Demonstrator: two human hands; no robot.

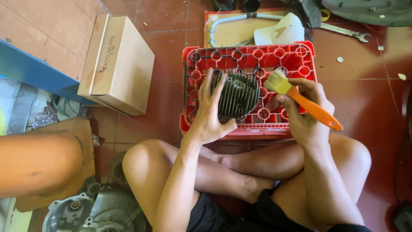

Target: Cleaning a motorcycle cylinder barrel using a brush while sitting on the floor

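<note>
Red tiled floor (369,99), one red crate (296,58); left hand (210,114) grips one finned cylinder head (238,94), right hand (307,107) pinching one orange brush (300,99).

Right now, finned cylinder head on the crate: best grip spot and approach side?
Probably the outer rim of the finned cylinder head, from its left, as the left hand does: fingers across the fin edges, thumb below. It stands tilted on the red crate.

I count one finned metal cylinder head (237,95) and one orange-handled brush (300,98), both over one red crate (300,53). At ten o'clock sits one cardboard box (118,64); at one o'clock, one spanner (345,31); at seven o'clock, one grey engine casing (96,212).
</note>
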